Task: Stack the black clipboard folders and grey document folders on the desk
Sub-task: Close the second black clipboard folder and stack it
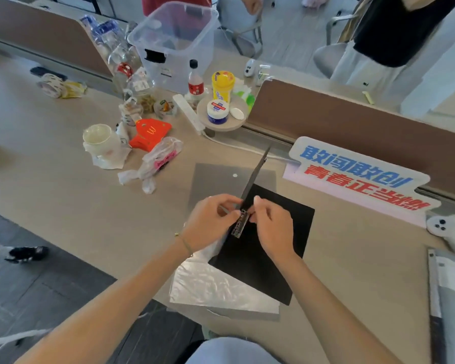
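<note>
A black clipboard folder [273, 232] lies open on the desk [63, 206] in front of me, its cover [256, 174] standing nearly upright, edge-on. Both hands pinch at its metal clip [241, 224] near the spine: my left hand [208, 222] from the left, my right hand [271, 227] from the right. A grey document folder [218, 179] with a white dot lies flat behind and partly under the black one. A crinkled clear plastic sleeve [216, 285] lies under the black folder at the desk's near edge.
Clutter fills the far left of the desk: a cup, a red paper bag [150, 134], plastic bags, bottles, a clear bin [174, 43]. A printed sign [357, 177] leans on the brown partition [352, 119]. Another grey folder [452, 298] lies at the right edge. People stand beyond the partition.
</note>
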### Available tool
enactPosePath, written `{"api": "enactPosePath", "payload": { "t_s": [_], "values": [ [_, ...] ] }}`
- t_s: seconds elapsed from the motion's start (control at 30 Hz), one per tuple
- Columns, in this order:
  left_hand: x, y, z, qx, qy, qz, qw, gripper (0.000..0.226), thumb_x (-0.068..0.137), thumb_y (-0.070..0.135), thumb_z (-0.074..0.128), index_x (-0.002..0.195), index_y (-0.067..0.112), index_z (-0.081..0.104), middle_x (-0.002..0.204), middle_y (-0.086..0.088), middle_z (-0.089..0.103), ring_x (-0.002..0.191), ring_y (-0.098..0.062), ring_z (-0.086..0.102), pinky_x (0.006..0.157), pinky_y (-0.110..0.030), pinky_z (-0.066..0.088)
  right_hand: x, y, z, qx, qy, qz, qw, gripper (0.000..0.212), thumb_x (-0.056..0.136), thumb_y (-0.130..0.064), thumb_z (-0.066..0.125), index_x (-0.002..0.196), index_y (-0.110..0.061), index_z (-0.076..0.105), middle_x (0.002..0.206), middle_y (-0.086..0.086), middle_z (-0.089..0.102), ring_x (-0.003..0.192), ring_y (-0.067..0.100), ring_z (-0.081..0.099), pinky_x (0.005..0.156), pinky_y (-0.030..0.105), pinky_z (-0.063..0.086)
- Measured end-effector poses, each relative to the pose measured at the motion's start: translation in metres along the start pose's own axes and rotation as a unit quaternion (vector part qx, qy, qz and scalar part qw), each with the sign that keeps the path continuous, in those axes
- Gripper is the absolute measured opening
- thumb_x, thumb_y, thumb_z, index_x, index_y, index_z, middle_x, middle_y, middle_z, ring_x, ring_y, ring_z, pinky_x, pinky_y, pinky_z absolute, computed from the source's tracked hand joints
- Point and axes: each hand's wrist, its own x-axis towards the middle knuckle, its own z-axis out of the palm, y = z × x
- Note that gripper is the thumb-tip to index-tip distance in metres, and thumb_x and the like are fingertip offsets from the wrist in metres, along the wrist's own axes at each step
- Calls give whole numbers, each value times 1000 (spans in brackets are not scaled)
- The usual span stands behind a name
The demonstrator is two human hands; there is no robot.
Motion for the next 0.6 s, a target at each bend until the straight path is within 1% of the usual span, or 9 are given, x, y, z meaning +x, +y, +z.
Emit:
{"api": "enactPosePath", "payload": {
  "t_s": [0.13, 0.23, 0.33, 0.4, 0.43, 0.47, 0.5, 0.53, 0.6],
  "values": [
    [-6, 9, 45, -5, -20, 2, 1000, 21, 92, 26, 69, 112, 32, 72, 92, 17, 71, 80, 5, 65, 73, -3, 46, -2, 12, -24, -64, 18, 18, 998, 45, 97, -51, 48, 67, -20, 63, 62, -4, 63, 62, 11, 62, 64, 37, 53],
    [-4, 4, 71, -17, -41, -18, 999, 21, 93, 24, 68, 114, 28, 72, 100, 13, 72, 93, -5, 67, 81, -3, 45, -7, 34, -38, -96, 29, 43, 994, 39, 94, -42, 58, 62, -21, 56, 58, -5, 56, 58, 11, 58, 55, 27, 46],
    [7, -16, 88, -30, -47, -69, 996, 19, 93, 21, 67, 111, 26, 73, 102, 7, 74, 96, -10, 69, 92, -21, 54, -15, 60, -51, -100, 44, 74, 991, 42, 93, -35, 61, 56, -22, 46, 54, -3, 50, 53, 11, 50, 51, 24, 35],
    [17, -32, 97, -31, -24, -109, 993, 18, 92, 17, 66, 104, 29, 72, 102, 2, 75, 95, -16, 71, 95, -34, 56, -17, 79, -59, -103, 51, 111, 987, 41, 91, -33, 63, 56, -21, 48, 54, -2, 51, 53, 12, 48, 53, 29, 38],
    [22, -38, 100, -22, -9, -132, 991, 19, 93, 16, 65, 105, 30, 71, 107, -1, 74, 98, -20, 70, 97, -36, 55, -17, 88, -61, -107, 47, 126, 985, 36, 90, -33, 64, 58, -20, 53, 56, -2, 55, 55, 13, 52, 56, 30, 41],
    [26, -43, 104, -6, 6, -156, 988, 21, 94, 17, 64, 110, 29, 70, 116, -4, 72, 103, -24, 69, 99, -36, 54, -17, 98, -64, -103, 43, 150, 982, 28, 89, -31, 65, 65, -19, 61, 59, -2, 61, 59, 16, 57, 59, 31, 47],
    [30, -47, 107, 14, 14, -179, 984, 25, 95, 18, 62, 118, 27, 68, 126, -7, 67, 108, -28, 67, 102, -38, 53, -18, 107, -66, -94, 37, 177, 979, 14, 88, -28, 66, 77, -19, 68, 63, -3, 66, 63, 18, 63, 65, 32, 53],
    [33, -51, 110, 32, 17, -199, 979, 30, 97, 19, 60, 126, 24, 64, 133, -9, 62, 112, -31, 65, 105, -41, 51, -18, 115, -68, -89, 30, 201, 975, 12, 86, -24, 65, 96, -21, 72, 67, -3, 69, 66, 19, 67, 70, 34, 57],
    [38, -56, 116, 58, 8, -223, 973, 39, 98, 20, 58, 137, 22, 55, 142, -12, 54, 118, -36, 60, 109, -45, 48, -18, 133, -69, -106, 8, 220, 970, 45, 84, -18, 58, 128, -29, 60, 70, -5, 70, 71, 21, 69, 73, 37, 58]
  ]
}}
